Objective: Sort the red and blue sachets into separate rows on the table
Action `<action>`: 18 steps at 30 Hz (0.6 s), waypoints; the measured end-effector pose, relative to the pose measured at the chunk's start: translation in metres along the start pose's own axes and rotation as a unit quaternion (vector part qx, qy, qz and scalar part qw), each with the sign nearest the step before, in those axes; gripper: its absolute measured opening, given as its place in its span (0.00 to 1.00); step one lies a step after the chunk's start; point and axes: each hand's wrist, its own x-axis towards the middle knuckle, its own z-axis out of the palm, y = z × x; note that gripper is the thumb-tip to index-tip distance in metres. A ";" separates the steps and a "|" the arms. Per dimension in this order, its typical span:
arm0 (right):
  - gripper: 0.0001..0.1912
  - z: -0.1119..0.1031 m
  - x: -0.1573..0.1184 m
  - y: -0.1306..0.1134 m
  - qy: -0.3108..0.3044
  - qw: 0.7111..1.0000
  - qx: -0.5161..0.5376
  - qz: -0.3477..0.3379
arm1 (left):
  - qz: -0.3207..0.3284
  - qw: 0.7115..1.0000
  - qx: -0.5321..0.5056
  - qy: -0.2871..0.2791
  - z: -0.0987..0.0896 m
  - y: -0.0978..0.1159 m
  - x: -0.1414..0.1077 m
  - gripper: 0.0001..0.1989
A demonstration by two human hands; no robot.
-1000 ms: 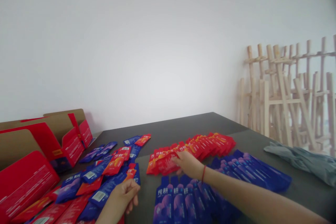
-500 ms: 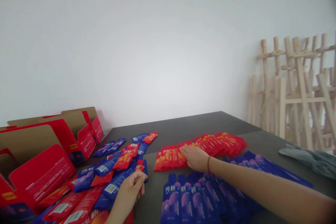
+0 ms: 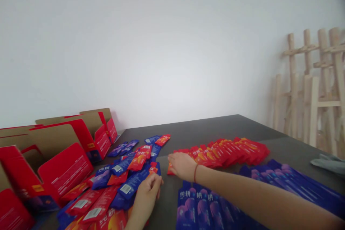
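My right hand [image 3: 182, 165], a red band at its wrist, rests over the left end of a fanned row of red sachets [image 3: 229, 152], fingers bent onto the end sachet. Whether it grips one is hidden. My left hand [image 3: 148, 188] is closed, thumb against curled fingers, beside a mixed heap of red and blue sachets [image 3: 134, 183]; what it may hold is hidden. Under my right forearm, blue sachets [image 3: 185, 206] lie overlapping in a row near the front, and more blue sachets [image 3: 291, 179] fan out to the right.
Open red cardboard boxes [image 3: 64, 172] with brown insides stand along the left side. The dark table [image 3: 188, 129] reaches back to a white wall. A grey glove-like cloth [image 3: 329, 163] lies at the right edge. Wooden frames [image 3: 307, 97] lean at the far right.
The view has turned slightly left, so things sit further right. My right hand has moved left along the red row to its end. My left hand remains closed beside the heap.
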 end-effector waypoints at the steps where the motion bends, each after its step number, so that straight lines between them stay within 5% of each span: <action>1: 0.19 0.003 0.014 -0.012 0.003 1.000 0.015 -0.017 | 0.001 1.000 -0.008 0.020 -0.001 0.000 -0.001 0.21; 9: 0.26 0.038 0.091 -0.070 -0.001 0.989 0.118 -0.092 | 0.072 0.987 0.023 0.142 -0.007 0.000 -0.010 0.21; 15: 0.26 0.051 0.082 -0.074 -0.021 0.967 0.223 -0.125 | 0.148 0.979 0.103 0.093 -0.004 0.015 -0.021 0.19; 18: 0.20 0.052 0.063 -0.079 -0.045 0.940 0.308 -0.143 | 0.168 0.972 0.119 0.117 -0.004 0.019 -0.022 0.19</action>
